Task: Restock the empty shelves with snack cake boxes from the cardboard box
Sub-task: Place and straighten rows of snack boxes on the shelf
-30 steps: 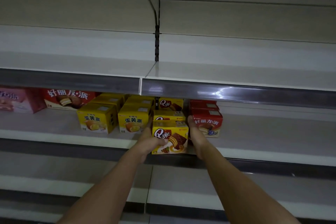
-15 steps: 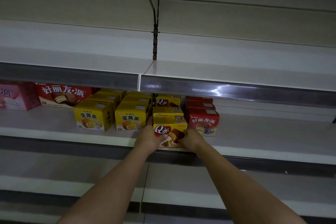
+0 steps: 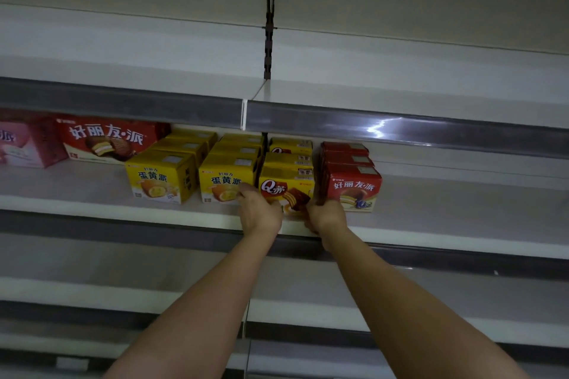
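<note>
Dim, soft-focus view; a white glare streak on the upper shelf's price rail [image 3: 377, 128]; shelf lines bow at the edges.

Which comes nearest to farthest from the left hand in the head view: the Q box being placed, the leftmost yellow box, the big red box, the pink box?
1. Q box, against the left hand.
2. Leftmost yellow box, to its left.
3. Big red box, farther left, back.
4. Pink box, far left.

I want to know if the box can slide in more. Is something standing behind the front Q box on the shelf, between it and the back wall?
Yes. Both hands, left hand and right hand, hold the front Q box; two more Q boxes sit directly behind it in the same row, filling the way back. Yellow boxes and red boxes flank it.
</note>
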Motion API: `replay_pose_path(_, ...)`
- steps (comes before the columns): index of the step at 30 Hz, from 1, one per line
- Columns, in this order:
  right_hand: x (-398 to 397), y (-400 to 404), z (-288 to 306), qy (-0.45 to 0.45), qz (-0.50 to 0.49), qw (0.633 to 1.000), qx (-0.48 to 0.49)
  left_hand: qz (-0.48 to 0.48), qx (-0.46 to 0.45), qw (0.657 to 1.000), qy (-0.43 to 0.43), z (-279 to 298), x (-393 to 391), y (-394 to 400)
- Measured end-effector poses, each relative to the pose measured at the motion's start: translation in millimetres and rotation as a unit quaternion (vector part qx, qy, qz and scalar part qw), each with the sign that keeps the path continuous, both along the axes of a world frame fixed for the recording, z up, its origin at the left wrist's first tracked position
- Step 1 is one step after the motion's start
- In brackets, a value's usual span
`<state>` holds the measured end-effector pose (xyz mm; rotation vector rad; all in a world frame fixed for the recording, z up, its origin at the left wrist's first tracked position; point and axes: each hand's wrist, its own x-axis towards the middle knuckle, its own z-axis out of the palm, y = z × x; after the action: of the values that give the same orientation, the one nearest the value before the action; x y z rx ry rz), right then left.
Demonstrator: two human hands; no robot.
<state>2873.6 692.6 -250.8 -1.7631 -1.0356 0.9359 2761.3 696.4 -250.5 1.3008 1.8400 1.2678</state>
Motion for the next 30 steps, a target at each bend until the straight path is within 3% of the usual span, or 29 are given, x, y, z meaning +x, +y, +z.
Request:
replay_pose_path(6, -8, 8, 5, 0.001, 0.016, 1.0, -0.004, -0.049, -0.02, 0.997, -0.059, -3, 7, 15)
replay_pose_path(13, -10, 20, 11, -0.046, 0.035, 0.998, -0.004, -0.113, -0.026, 0.992, -0.054, -6, 6, 25)
replay_pose_path(21, -13, 24, 17, -0.075, 0.053, 0.995, -0.029, -0.121, -0.063, 0.986, -0.097, -4, -1, 28)
replay_pose_path(30, -7, 26, 16, -0.126, 0.153, 0.978, -0.062, -0.105, -0.097, 0.99, -0.003, 9, -7, 20)
